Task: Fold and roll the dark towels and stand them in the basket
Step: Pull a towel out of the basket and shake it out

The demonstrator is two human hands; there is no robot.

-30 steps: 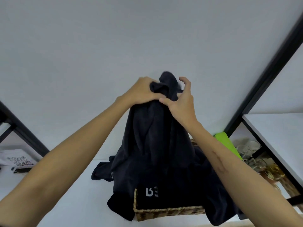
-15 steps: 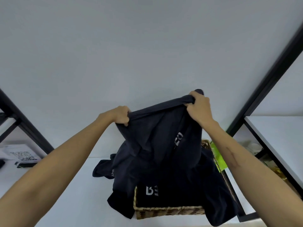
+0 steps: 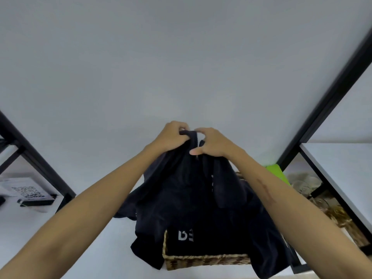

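Obs.: Your left hand and right hand are raised together in front of the pale wall, almost touching. Both are closed on the top edge of one dark towel. The left fist bunches the cloth. The right hand pinches it between thumb and curled fingers.

Key relation: the towel hangs straight down from the two grips, so its long axis is roughly vertical. Its lower part runs down toward the basket and merges with the dark cloth there; you cannot tell where one piece ends. Neither hand is clearly nearer the cloth: both hold the same gathered edge, left hand a shade higher.

Container: the woven basket sits on the white table directly below your hands. It holds a loose heap of dark towels, one showing pale lettering. Cloth spills over its left and right rims onto the table. Nothing in it is rolled or standing.

Judgement: folding has barely begun. With both corners held together, the next move probably needs the hanging length carried clear of the basket to bare table on the left. Risk: the tail may drag other towels out.
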